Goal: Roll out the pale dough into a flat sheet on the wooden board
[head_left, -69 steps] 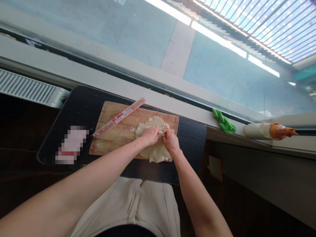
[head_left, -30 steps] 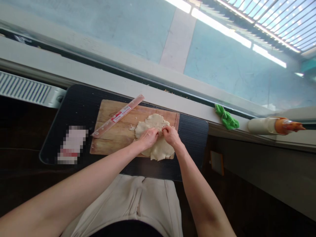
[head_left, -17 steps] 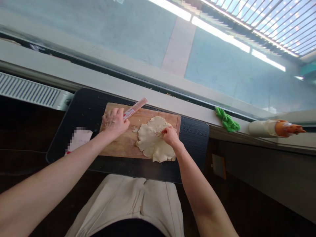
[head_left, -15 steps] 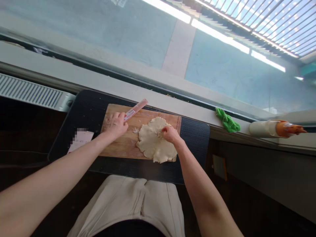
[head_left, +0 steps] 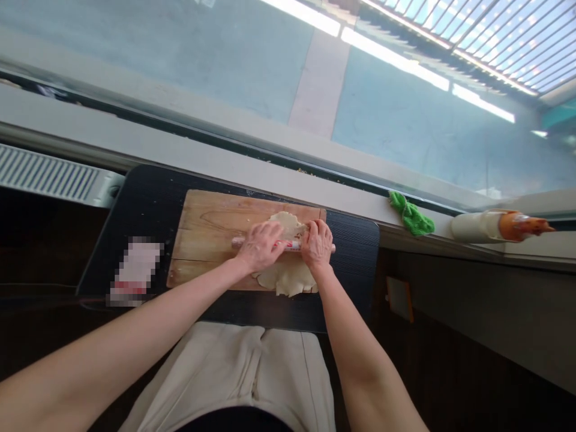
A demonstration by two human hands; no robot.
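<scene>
A sheet of pale dough (head_left: 288, 277) with a ragged rim lies on the right part of a wooden board (head_left: 211, 222). Across it rests a slim rolling pin (head_left: 294, 245) with a red and white label, lying left to right. My left hand (head_left: 262, 245) is closed over the pin's left part, fingers bent across it. On its right part sits my right hand (head_left: 317, 243), likewise curled round it. Both hands cover much of the pin and the dough's middle; the pin's two ends stick out past them.
The board lies on a black table (head_left: 351, 252) against a window sill (head_left: 252, 180). A blurred-out pale red item (head_left: 137, 270) lies on the table's left. Along the sill are a green cloth (head_left: 411, 215) and a white and orange bottle (head_left: 499, 227). A radiator (head_left: 54, 174) stands left.
My left hand has brought the rolling pin from the board's left onto the dough and turned it level. My right hand has left the dough's surface and taken hold of the pin's right part.
</scene>
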